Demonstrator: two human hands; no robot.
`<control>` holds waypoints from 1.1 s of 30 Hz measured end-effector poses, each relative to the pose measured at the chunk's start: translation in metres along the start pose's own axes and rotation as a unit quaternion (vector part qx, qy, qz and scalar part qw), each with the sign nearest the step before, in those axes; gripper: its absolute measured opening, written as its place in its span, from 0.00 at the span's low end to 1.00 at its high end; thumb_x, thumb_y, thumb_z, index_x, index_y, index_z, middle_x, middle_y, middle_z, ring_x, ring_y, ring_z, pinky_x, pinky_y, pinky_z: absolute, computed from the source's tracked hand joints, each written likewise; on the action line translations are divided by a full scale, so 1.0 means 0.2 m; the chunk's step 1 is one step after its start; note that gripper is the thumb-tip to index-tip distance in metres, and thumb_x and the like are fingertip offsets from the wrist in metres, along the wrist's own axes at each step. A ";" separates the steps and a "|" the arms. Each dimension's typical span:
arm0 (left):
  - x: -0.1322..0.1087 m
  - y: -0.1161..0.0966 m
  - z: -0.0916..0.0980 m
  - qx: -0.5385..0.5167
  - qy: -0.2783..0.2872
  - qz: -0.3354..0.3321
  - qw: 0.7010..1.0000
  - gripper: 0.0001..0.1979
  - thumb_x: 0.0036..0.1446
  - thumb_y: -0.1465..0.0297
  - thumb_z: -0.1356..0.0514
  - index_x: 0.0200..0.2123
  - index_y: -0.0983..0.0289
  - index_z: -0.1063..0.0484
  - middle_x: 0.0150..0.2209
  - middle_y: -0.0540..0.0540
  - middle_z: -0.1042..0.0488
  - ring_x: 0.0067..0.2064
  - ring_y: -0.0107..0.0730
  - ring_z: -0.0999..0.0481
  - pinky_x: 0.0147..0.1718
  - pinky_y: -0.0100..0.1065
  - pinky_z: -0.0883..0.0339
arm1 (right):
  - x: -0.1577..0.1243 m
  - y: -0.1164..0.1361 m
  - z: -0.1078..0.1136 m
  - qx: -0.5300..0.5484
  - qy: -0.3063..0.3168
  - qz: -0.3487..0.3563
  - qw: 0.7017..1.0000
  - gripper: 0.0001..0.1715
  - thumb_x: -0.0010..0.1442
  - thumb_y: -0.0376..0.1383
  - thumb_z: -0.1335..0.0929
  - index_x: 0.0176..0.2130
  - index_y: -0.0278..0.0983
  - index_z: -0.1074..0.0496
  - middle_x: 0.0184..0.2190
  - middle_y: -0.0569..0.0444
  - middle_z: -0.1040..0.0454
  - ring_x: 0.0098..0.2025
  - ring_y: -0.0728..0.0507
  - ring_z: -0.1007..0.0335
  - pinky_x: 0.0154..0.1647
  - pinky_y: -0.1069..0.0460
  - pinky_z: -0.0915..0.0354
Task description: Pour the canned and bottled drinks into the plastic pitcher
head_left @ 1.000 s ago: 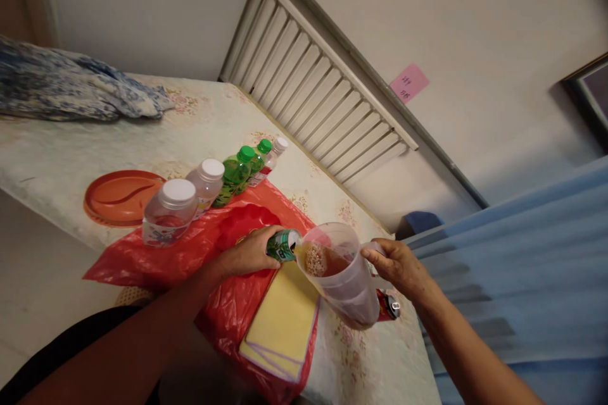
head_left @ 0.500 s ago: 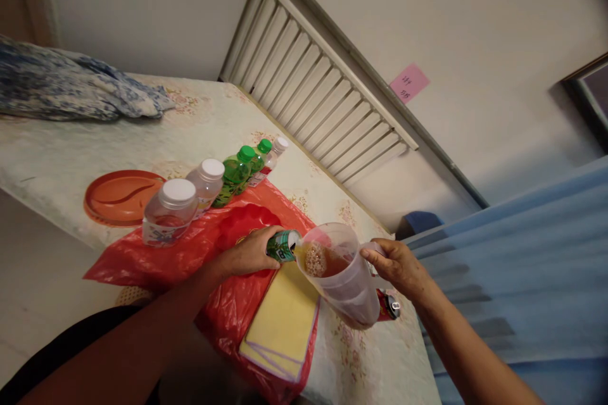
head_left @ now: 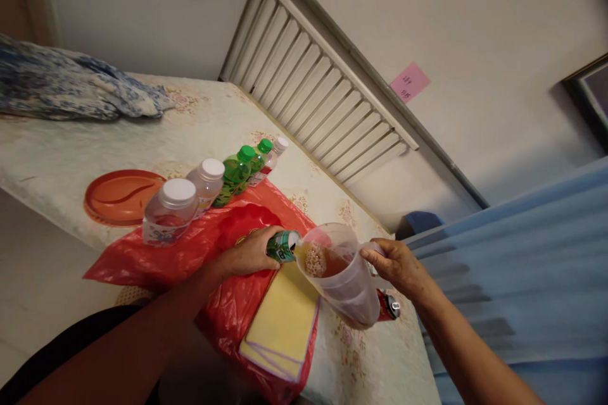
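Almost nothing has moved since the earlier frame: the left hand [head_left: 256, 250] keeps gripping the green can [head_left: 281, 247], tipped at the left rim of the tilted pitcher [head_left: 354, 300], so pouring continues. The right hand [head_left: 401, 267] grasps the pitcher's right side, right of the yellow cloths [head_left: 280, 323].
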State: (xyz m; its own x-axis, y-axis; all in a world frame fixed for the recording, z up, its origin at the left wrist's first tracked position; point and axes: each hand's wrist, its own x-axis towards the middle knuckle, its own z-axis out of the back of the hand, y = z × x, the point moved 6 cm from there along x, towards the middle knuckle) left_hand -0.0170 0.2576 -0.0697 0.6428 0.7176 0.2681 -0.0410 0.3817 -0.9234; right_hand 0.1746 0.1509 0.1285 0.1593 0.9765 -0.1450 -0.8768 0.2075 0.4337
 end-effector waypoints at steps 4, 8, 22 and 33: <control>0.00 0.00 0.00 -0.004 0.000 0.004 1.000 0.35 0.39 0.72 0.34 0.54 0.59 0.33 0.51 0.55 0.26 0.51 0.44 0.27 0.51 0.38 0.35 | 0.00 -0.01 0.00 0.009 0.003 0.004 1.000 0.29 0.52 0.58 0.33 0.22 0.36 0.33 0.18 0.59 0.40 0.23 0.50 0.46 0.23 0.54 0.47; 0.00 0.00 0.00 -0.009 0.004 0.004 1.000 0.35 0.39 0.72 0.34 0.55 0.59 0.34 0.52 0.56 0.26 0.52 0.45 0.27 0.51 0.39 0.35 | 0.00 -0.01 -0.01 0.016 0.005 0.003 1.000 0.28 0.52 0.58 0.33 0.22 0.36 0.32 0.18 0.58 0.39 0.23 0.49 0.45 0.23 0.54 0.47; 0.00 0.01 0.00 -0.011 -0.003 0.010 1.000 0.35 0.39 0.72 0.34 0.55 0.60 0.34 0.51 0.56 0.26 0.51 0.44 0.27 0.51 0.37 0.35 | 0.00 -0.06 -0.02 0.057 -0.004 -0.005 0.998 0.28 0.53 0.57 0.32 0.21 0.36 0.36 0.17 0.60 0.42 0.21 0.51 0.48 0.22 0.55 0.49; -0.01 -0.01 0.01 -0.062 -0.003 0.024 0.998 0.32 0.40 0.72 0.34 0.53 0.60 0.33 0.48 0.55 0.24 0.49 0.43 0.25 0.47 0.36 0.32 | 0.01 -0.24 -0.03 0.218 -0.055 -0.002 0.974 0.31 0.55 0.58 0.33 0.19 0.39 0.43 0.13 0.62 0.46 0.17 0.52 0.54 0.20 0.54 0.55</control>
State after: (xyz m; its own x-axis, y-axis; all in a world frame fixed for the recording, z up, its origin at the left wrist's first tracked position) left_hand -0.0204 0.2560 -0.0676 0.6378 0.7368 0.2243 0.0245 0.2717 -0.9621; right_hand 0.2138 0.1424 0.1015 0.2300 0.9712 -0.0618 -0.6040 0.1922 0.7735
